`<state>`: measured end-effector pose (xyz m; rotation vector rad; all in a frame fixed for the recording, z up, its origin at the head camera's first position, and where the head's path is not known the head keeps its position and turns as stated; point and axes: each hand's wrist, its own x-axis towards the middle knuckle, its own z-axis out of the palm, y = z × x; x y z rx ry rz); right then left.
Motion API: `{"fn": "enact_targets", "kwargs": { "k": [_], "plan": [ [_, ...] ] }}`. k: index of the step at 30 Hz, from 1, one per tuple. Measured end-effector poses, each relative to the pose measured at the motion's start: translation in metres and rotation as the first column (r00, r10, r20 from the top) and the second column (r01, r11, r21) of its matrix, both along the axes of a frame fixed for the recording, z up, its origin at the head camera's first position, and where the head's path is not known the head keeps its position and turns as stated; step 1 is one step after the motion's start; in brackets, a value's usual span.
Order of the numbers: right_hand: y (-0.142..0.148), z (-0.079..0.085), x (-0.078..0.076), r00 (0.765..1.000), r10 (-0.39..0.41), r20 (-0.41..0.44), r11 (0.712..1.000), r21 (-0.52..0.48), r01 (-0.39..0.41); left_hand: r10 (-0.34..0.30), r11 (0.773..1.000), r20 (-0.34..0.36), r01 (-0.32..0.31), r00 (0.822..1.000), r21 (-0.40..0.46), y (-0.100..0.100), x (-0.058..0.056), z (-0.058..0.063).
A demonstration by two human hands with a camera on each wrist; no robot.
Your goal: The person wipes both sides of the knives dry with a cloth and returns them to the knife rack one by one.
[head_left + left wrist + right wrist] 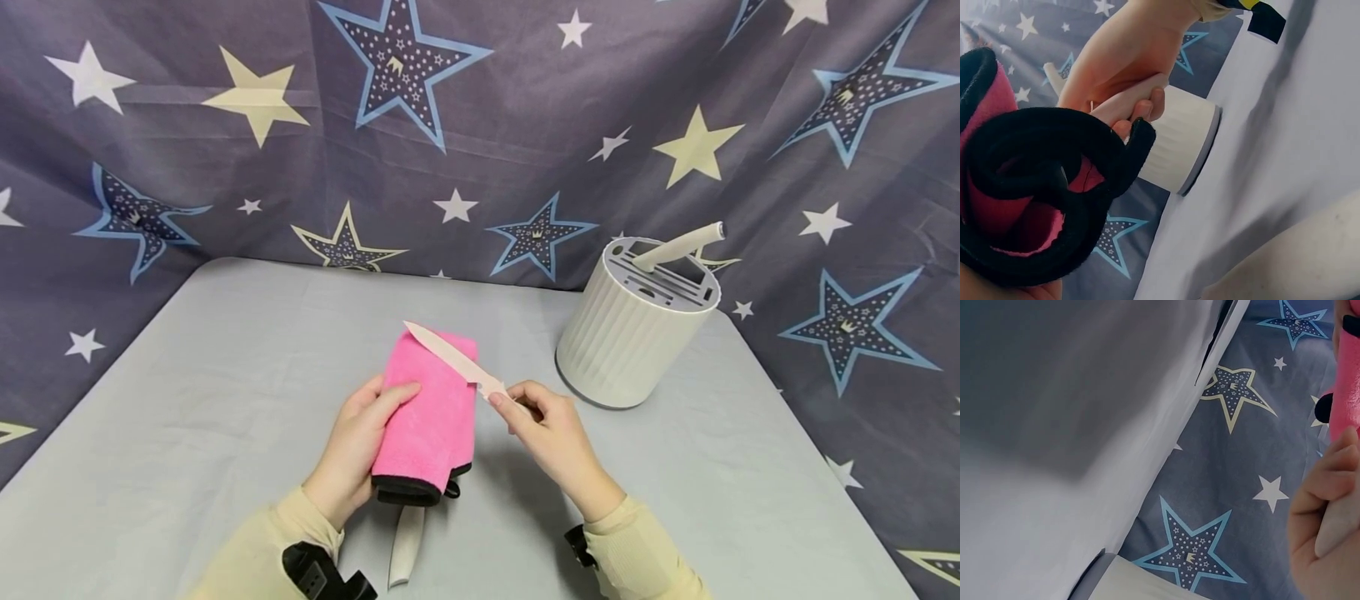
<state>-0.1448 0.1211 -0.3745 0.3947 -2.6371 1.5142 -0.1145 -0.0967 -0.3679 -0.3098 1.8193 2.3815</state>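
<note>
A folded pink cloth (426, 417) with black edging is held in my left hand (358, 442), its thumb lying across the front. My right hand (551, 437) grips the cream handle of a knife (442, 352). The knife's pale blade lies slantwise over the upper part of the cloth, tip toward the upper left. Seen from the left wrist, the cloth's rolled black edge (1035, 119) is close up, with the knife handle (1125, 103) in my right fingers behind it. In the right wrist view the handle (1338, 525) shows inside my curled fingers.
On the grey-covered table (247, 375), a ribbed cream knife block (630, 342) stands at the right, one handle (678, 247) sticking up from its slotted top. Another cream handle (407, 546) lies below the cloth, its far end hidden. A star-patterned curtain (525, 158) hangs behind.
</note>
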Motion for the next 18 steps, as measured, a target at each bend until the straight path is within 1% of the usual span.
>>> {"fn": "enact_targets", "kwargs": {
  "k": [5,8,13,18],
  "plan": [
    [-0.0027,0.0013,0.001,1.0,0.011,-0.001,1.0,-0.02,-0.011,-0.046,0.997,-0.016,0.045,0.999,-0.059,0.003,0.0023,-0.0007],
    [-0.0041,0.0014,0.0012,1.0,0.013,-0.009,1.0,-0.022,-0.013,-0.068,0.996,-0.028,0.066,0.997,-0.063,0.0046,0.003,-0.0013],
    [-0.0068,0.0019,0.0009,1.0,0.022,-0.023,1.0,-0.017,-0.022,-0.072,0.996,-0.031,0.07,0.997,-0.058,0.0058,0.0029,-0.0028],
    [-0.0083,0.0028,0.0013,1.0,0.02,-0.007,1.0,-0.013,-0.02,-0.07,0.996,-0.024,0.069,0.997,-0.059,0.0068,0.0027,-0.0033]
  ]
}}
